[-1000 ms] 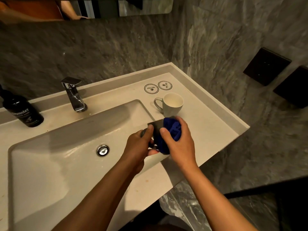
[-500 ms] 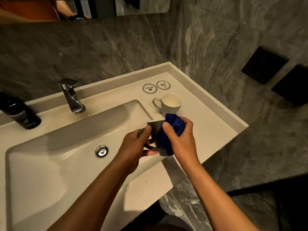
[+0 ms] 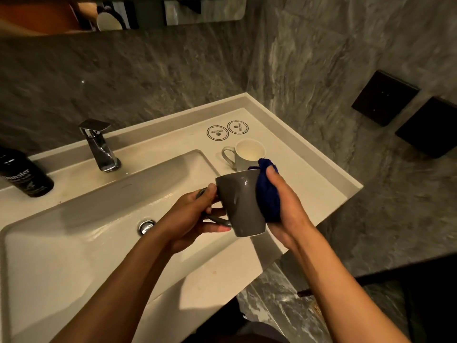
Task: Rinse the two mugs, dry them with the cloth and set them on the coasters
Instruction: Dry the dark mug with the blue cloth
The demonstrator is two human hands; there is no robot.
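A black bottle with a pale printed label (image 3: 23, 175) stands at the far left of the cream stone table (image 3: 309, 184), at about nine o'clock from the sink. To its right a chrome faucet (image 3: 99, 147) rises behind the rectangular cream sink basin (image 3: 74, 243), whose round metal drain (image 3: 147, 226) lies near the basin's middle.

Over the basin's right edge, the left hand (image 3: 190, 216) grips the handle of a dark grey ceramic mug (image 3: 241, 201), fingers curled through the loop, thumb on top. The mug is held upright in the air, with wet glints on its side. The right hand (image 3: 286, 209) is closed around a bunched dark blue cloth (image 3: 267, 194) and presses it against the mug's right side.

Just beyond, at twelve o'clock from the grey mug, a white ceramic mug (image 3: 247, 154) stands on the table, handle pointing left. Farther back, two round white coasters with black printed rims (image 3: 227, 129) lie side by side, bare. Two black square wall plates (image 3: 385, 97) sit on the grey marbled wall at the right.
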